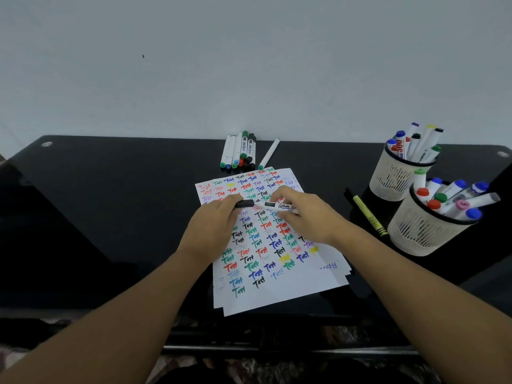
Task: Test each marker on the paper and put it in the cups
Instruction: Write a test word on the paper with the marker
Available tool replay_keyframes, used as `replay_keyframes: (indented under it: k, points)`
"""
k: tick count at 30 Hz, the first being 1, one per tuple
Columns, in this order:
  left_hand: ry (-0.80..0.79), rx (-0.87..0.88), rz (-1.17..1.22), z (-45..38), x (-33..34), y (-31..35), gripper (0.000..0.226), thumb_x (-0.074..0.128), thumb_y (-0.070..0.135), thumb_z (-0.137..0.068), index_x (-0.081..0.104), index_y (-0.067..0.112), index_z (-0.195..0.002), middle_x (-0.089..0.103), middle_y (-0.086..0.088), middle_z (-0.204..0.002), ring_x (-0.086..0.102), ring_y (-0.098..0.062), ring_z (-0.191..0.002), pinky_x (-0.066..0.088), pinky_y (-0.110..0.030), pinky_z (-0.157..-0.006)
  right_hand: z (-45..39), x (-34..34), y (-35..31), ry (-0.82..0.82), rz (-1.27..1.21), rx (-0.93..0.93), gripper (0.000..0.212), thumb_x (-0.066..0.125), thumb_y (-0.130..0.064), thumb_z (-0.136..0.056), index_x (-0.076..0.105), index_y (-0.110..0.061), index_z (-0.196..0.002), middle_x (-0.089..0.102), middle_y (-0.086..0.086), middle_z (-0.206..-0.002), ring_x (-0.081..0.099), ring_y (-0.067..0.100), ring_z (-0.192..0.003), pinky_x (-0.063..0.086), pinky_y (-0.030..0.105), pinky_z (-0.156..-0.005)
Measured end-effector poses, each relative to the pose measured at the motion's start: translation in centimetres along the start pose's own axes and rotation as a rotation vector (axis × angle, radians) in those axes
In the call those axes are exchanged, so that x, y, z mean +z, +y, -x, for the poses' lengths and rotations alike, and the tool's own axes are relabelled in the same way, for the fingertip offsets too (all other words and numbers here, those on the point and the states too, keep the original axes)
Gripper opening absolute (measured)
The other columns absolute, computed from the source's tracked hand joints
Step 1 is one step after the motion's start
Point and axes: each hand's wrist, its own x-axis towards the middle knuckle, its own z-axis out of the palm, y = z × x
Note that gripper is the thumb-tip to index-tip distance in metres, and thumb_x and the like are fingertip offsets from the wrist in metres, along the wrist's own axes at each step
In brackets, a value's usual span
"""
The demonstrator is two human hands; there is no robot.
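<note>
Cream plastic, slotted down the sides and rimmed in black: that is the make of both pen cups at your right. The farther cream slotted cup [399, 177] stands near the wall and holds a bunch of white-barrelled markers standing cap-up, with blue, black, green, purple and yellow caps showing. The nearer cream slotted cup [426, 231] sits just in front of it, touching or almost touching, and is packed with more markers, capped in blue, red, green and pink, plus one with a clear grey cap leaning out to the right. A yellow highlighter pen [368, 214] lies flat on the glossy black table [97, 203] just left of the nearer cup.

Over the stack of white paper sheets covered in coloured "Test" scribbles [266, 245] you hold a white whiteboard marker with a black cap [266, 205], lying level above the page. Your left hand [213, 225] has its fingers curled round the black cap end; your right hand [307, 214] pinches the white barrel. Whether the cap is seated or pulled loose, you cannot tell from this view.

Beyond the paper, against the wall, a cluster of untested white markers [239, 151] lies side by side, and one single white marker with a green cap [269, 154] lies apart just to their right.
</note>
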Motion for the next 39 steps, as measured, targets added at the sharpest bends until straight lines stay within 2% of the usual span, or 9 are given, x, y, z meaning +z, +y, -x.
replay_keyframes:
  k: [2,7,13,18,20,23,26,29,39]
  points:
    - [0.006,0.021,-0.004,0.0,-0.1,0.1,0.036,0.040,0.034,-0.108,0.049,0.024,-0.142,0.066,0.002,-0.107,0.056,-0.013,-0.088,0.049,-0.032,-0.076,-0.2,0.2,-0.3,-0.002,-0.039,-0.005,0.022,0.057,-0.029,-0.107,0.051,-0.043,-0.122,0.064,-0.005,-0.119,0.063,0.012,-0.076,0.054,0.034,-0.072]
    - [0.018,0.085,-0.010,0.1,0.0,-0.1,0.037,0.044,0.031,-0.107,0.052,0.023,-0.142,0.069,0.000,-0.114,0.059,-0.018,-0.099,0.048,-0.033,-0.084,-0.6,0.6,-1.1,0.001,0.117,-0.077,0.014,0.051,-0.043,-0.108,0.048,-0.041,-0.121,0.069,-0.011,-0.109,0.066,0.011,-0.100,0.030,0.040,-0.105]
    - [0.050,0.149,-0.008,0.2,0.1,0.0,0.036,0.050,0.028,-0.106,0.055,0.021,-0.141,0.072,-0.002,-0.113,0.064,-0.022,-0.098,0.049,-0.035,-0.084,-0.8,0.8,-2.2,0.012,0.308,-0.181,0.039,0.041,-0.037,-0.111,0.032,-0.036,-0.148,0.064,-0.011,-0.083,0.063,0.014,-0.093,0.021,0.041,-0.117]
    - [0.012,0.038,0.059,0.1,0.2,0.0,0.066,0.052,0.045,-0.103,0.021,0.033,-0.160,0.065,0.005,-0.132,0.058,-0.019,-0.117,0.044,-0.034,-0.098,-0.4,1.1,-2.9,0.035,0.137,-0.185,0.056,0.041,-0.027,-0.109,0.018,-0.042,-0.158,0.061,-0.003,-0.115,0.059,0.015,-0.077,0.047,0.037,-0.065]
    - [-0.019,-0.023,0.083,-0.1,0.2,-0.2,0.080,0.055,0.055,-0.098,0.010,0.036,-0.161,0.056,0.008,-0.145,0.050,-0.019,-0.131,0.039,-0.036,-0.108,-0.2,1.1,-2.6,0.061,0.086,-0.140,0.059,0.036,-0.028,-0.108,0.013,-0.050,-0.158,0.059,0.000,-0.124,0.060,0.016,-0.083,0.052,0.039,-0.071]
    - [-0.082,-0.088,0.018,-0.4,0.2,-0.1,0.081,0.053,0.066,-0.094,0.022,0.032,-0.160,0.048,0.003,-0.153,0.042,-0.020,-0.140,0.035,-0.041,-0.114,0.1,0.9,-1.7,0.079,0.054,-0.107,0.056,0.033,-0.030,-0.107,0.020,-0.057,-0.155,0.061,-0.001,-0.115,0.060,0.013,-0.090,0.053,0.038,-0.076]
    - [-0.089,-0.075,-0.016,-0.4,0.1,-0.1,0.075,0.051,0.068,-0.093,0.038,0.028,-0.155,0.046,0.002,-0.155,0.041,-0.019,-0.142,0.035,-0.042,-0.118,0.5,0.5,-1.1,0.107,0.030,-0.062,0.046,0.041,-0.029,-0.105,0.037,-0.048,-0.146,0.060,-0.007,-0.079,0.051,0.009,-0.058,0.040,0.029,-0.053]
    - [-0.097,-0.073,-0.018,-0.5,0.2,-0.2,0.071,0.050,0.069,-0.093,0.044,0.028,-0.151,0.049,0.002,-0.153,0.043,-0.018,-0.141,0.037,-0.044,-0.117,1.2,0.4,-1.0,0.126,0.034,-0.042,0.045,0.046,-0.026,-0.100,0.039,-0.047,-0.140,0.051,0.000,-0.060,0.043,0.014,-0.047,0.038,0.036,-0.047]
    - [-0.108,-0.074,-0.012,-0.4,-0.1,0.0,0.067,0.052,0.066,-0.094,0.049,0.027,-0.148,0.051,0.003,-0.150,0.044,-0.017,-0.138,0.039,-0.043,-0.115,1.1,0.3,-0.6,0.152,-0.220,-0.008,0.050,0.039,-0.019,-0.105,0.035,-0.053,-0.141,0.059,0.006,-0.070,0.043,0.015,-0.051,0.040,0.037,-0.047]
